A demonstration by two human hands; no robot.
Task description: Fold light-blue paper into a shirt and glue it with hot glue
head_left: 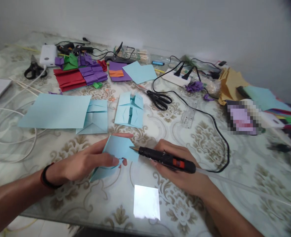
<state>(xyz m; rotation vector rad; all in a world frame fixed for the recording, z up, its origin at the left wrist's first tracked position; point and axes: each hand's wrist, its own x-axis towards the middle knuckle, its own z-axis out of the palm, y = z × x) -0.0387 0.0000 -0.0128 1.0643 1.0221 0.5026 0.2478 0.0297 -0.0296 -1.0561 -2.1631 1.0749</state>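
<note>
Left hand (86, 163) pinching folded light-blue paper (116, 154) near front of patterned table (234, 184); right hand (182, 168) closed around black glue gun (166, 159), nozzle touching paper; black scissors (159, 99) well beyond

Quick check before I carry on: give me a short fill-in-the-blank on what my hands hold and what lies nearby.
1. The right hand holds a black ____ by its body.
2. The left hand pinches a folded piece of light ____ paper.
3. The glue gun's nozzle points toward the ____ hand.
4. Beyond the hands, black scissors lie beside a folded ____ paper piece.

Missing words: glue gun; blue; left; blue
</note>
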